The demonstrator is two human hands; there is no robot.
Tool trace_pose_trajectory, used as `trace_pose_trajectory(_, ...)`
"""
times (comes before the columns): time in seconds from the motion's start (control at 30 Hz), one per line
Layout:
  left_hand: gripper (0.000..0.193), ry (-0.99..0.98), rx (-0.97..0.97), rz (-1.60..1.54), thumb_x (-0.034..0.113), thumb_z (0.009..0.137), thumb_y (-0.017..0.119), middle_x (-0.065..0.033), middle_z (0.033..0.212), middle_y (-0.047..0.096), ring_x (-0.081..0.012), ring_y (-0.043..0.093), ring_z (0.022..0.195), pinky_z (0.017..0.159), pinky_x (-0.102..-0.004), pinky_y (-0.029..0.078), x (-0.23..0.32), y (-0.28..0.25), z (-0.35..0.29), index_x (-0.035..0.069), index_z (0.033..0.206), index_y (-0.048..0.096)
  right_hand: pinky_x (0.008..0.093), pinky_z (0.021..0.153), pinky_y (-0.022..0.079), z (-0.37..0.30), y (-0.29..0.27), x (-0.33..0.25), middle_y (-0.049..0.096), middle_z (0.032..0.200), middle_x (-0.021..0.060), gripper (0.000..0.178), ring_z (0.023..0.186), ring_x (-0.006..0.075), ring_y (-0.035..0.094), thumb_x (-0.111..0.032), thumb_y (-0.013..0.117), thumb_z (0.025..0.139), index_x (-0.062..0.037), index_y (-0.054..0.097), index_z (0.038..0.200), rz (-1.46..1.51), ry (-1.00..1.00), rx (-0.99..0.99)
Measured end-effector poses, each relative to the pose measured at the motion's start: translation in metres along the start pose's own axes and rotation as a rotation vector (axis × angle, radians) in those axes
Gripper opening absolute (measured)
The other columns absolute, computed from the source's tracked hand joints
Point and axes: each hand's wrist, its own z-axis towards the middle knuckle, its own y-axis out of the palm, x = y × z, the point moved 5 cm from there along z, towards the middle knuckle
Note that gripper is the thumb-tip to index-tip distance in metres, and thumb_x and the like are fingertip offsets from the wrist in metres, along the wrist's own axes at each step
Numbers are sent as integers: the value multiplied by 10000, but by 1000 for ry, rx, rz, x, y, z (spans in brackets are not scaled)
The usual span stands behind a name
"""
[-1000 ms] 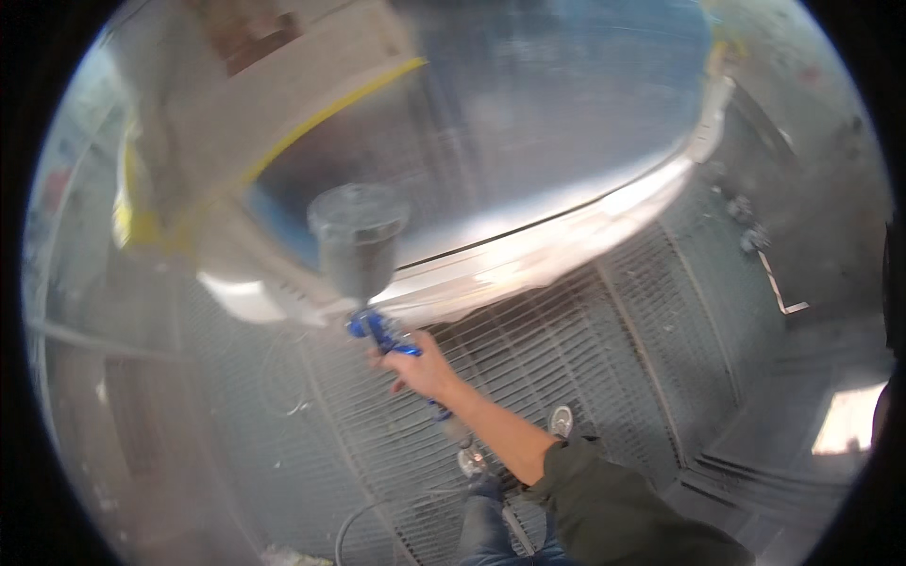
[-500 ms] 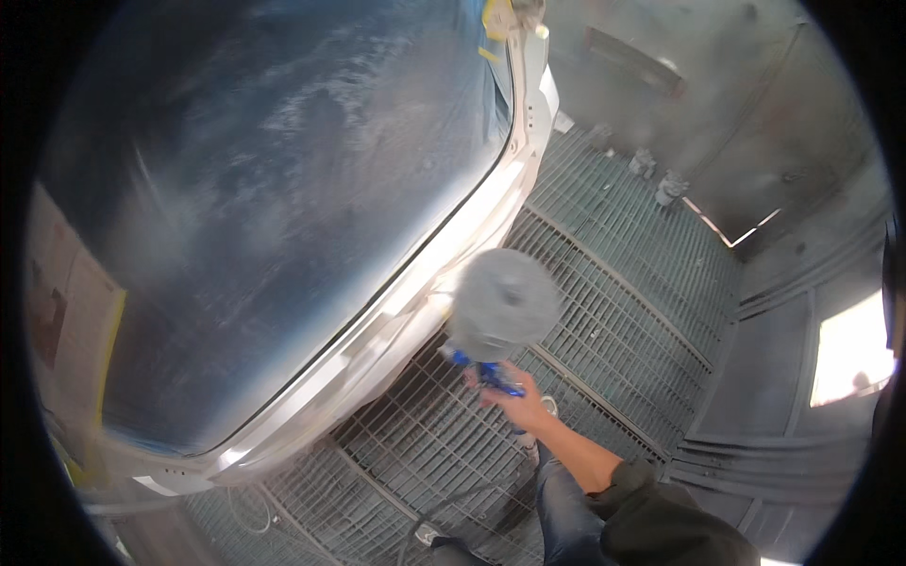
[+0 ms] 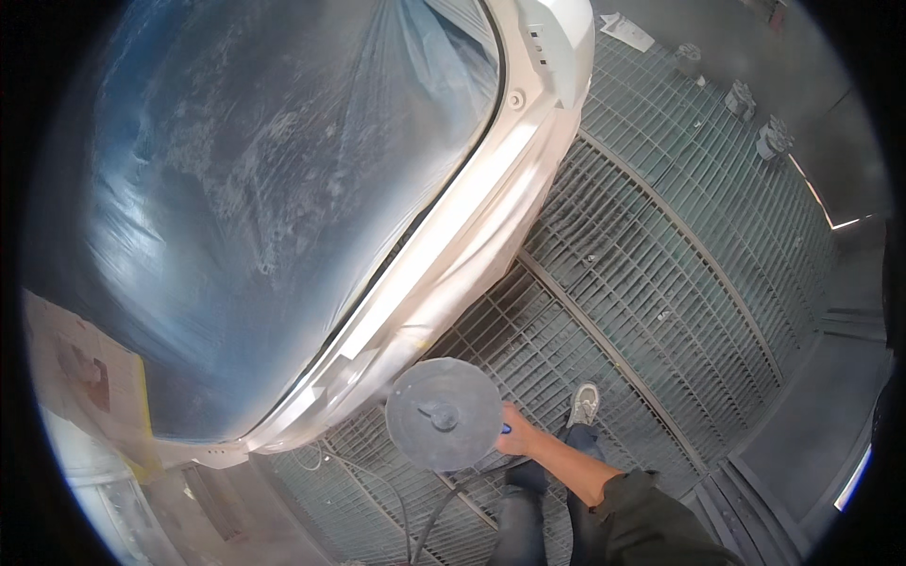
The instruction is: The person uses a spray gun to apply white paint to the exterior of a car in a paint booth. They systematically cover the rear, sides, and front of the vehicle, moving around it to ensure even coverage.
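Note:
My right hand (image 3: 518,432) is closed round the handle of a spray gun; a bit of blue shows at the grip. The gun's round grey paint cup (image 3: 444,413) faces up and hides most of the gun body and its nozzle. Close beyond the cup runs the white rear edge of a car body (image 3: 415,283), with a small gap or overlap I cannot judge. Bluish plastic masking film (image 3: 274,208), dusted with pale overspray, covers the opening inside that edge. My left hand is out of view.
Metal floor grating (image 3: 623,245) lies underfoot. A hose (image 3: 436,519) trails by my legs, near my shoe (image 3: 585,404). Several wrapped, cup-like objects (image 3: 774,138) stand by the far wall. Masking paper with yellow tape (image 3: 143,406) hangs at the left.
My right hand and the spray gun have moved down and left along the car's edge. The cup now shows from above, and the view has shifted. My grip stays closed.

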Motion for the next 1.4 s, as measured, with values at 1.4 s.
trace_pose_trajectory(1.4,404,291,-103,-59,419,990,528,-282,842,663,-471,641,795,667,-549,472,165,-39,78,62,1038,709,430,951,502,143,-243,-294,637,1223,251,661,1102,431,620,-26,615,814,-116,481,1455,-745,9,576)
